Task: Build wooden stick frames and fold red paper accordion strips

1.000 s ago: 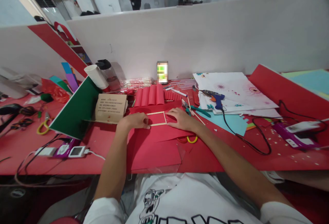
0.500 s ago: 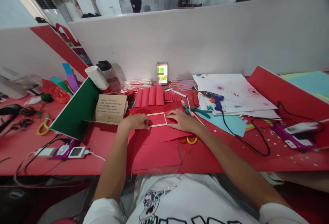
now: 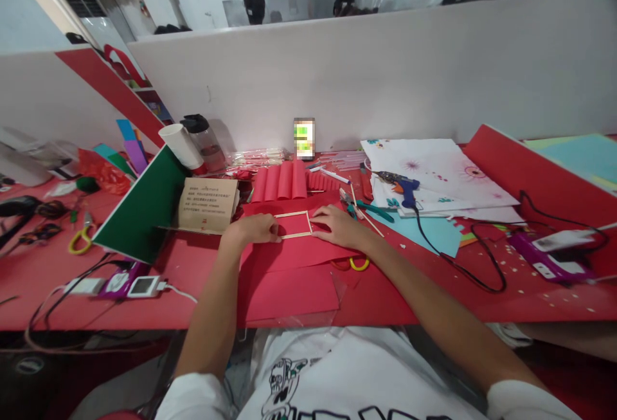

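Observation:
A small rectangular frame of thin pale wooden sticks [image 3: 292,214] lies flat on red paper [image 3: 294,256]. My left hand [image 3: 259,228], fingers curled together, grips its left end and hides that side. On the right end, my right hand [image 3: 335,226] holds the frame with bent fingers at the corners; thumb and forefinger show a small gap. Yellow-handled scissors [image 3: 359,264] stick out from under my right forearm. Just behind the frame stand several rolled red paper tubes [image 3: 279,182].
A glue gun [image 3: 407,190] with a black cord rests on white patterned sheets [image 3: 448,169] at the right. Green-handled pliers [image 3: 376,210] lie near my right hand. To the left are a cardboard box [image 3: 207,204], a green board [image 3: 139,214] and a purple power strip [image 3: 118,282].
Almost nothing differs. Both hands stay at the two ends of the stick frame, and the small shift in the picture matches a slight head movement.

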`<state>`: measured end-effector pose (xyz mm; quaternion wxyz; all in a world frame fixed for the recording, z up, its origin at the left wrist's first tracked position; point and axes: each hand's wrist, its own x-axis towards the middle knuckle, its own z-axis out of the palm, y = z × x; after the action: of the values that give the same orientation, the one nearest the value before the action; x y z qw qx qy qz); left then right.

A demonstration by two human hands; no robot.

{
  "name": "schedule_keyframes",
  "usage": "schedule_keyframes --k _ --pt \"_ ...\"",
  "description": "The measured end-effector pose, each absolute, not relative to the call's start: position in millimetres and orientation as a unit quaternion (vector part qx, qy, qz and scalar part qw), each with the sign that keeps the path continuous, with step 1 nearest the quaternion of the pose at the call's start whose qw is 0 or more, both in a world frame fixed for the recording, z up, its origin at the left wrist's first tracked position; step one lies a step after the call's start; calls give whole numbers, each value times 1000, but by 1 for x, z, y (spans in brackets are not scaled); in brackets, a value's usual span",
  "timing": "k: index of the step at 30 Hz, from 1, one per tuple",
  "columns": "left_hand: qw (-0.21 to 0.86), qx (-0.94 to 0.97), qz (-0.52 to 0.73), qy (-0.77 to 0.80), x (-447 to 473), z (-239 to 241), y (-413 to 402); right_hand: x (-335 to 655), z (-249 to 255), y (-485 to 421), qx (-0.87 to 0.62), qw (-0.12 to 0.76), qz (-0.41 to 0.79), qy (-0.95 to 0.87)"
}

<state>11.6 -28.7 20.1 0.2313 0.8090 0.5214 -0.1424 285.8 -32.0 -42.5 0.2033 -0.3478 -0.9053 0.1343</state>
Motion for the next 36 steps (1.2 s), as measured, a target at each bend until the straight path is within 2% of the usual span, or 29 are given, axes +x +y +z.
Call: schedule_keyframes --k 28,36 --pt "223 815 -133 518 13 20 -28 286 -46 -26 -315 209 125 -917" --pt "228 819 -127 511 12 21 -29 293 -38 -20 -322 165 34 -932"
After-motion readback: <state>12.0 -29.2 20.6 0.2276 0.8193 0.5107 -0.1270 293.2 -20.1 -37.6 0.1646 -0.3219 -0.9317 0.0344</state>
